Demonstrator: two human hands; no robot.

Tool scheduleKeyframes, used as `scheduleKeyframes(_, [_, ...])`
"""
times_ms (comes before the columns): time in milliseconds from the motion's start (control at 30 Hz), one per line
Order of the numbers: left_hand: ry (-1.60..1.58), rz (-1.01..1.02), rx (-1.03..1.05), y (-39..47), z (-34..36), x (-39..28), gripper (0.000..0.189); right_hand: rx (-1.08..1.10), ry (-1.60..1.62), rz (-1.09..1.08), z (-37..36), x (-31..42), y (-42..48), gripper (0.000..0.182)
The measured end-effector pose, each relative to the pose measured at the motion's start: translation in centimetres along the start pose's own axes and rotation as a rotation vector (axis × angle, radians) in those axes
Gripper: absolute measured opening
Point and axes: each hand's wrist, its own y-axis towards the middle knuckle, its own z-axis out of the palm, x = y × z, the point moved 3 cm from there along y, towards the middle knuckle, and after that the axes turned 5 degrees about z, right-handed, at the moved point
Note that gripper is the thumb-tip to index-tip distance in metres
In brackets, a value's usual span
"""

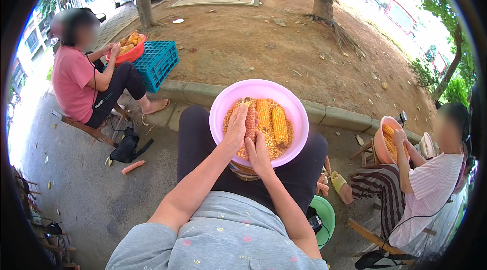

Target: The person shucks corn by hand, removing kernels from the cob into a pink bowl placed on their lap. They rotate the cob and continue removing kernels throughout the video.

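Note:
A pink plastic basin (300, 114) rests at my knees, holding loose yellow corn kernels (272, 140). Over its left half, my left hand (236, 127) and my right hand (260, 152) are both closed around a corn cob (250, 121) whose visible side is stripped and reddish. The left palm lies along the cob's left side, and the right hand grips its lower end. Beside them in the basin lie two ears still covered with kernels, one (262, 112) near the cob and one (280, 127) farther right. My fingers partly hide the cob.
At left, a person in pink holds a red basin (133, 53) of corn by a teal crate (156, 64). At right, another person handles corn in an orange basin (384, 144). A green basin (327, 216), bare cobs (322, 186) and a black bag (127, 146) stand or lie around me.

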Motion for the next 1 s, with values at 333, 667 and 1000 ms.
scheduleKeyframes(333, [0.025, 0.010, 0.039, -0.5, 0.4, -0.3, 0.031, 0.013, 0.014, 0.035, -0.2, 1.1, -0.3, 0.039])
scheduleKeyframes(667, [-0.070, -0.101, -0.030, -0.1, 0.0, -0.1, 0.032, -0.039, -0.049, -0.063, 0.1, 0.0, 0.1, 0.038])
scheduleKeyframes(1000, [-0.039, -0.051, -0.040, -0.2, 0.5, -0.8, 0.034, -0.007, -0.075, -0.076, 0.1, 0.0, 0.0, 0.038])
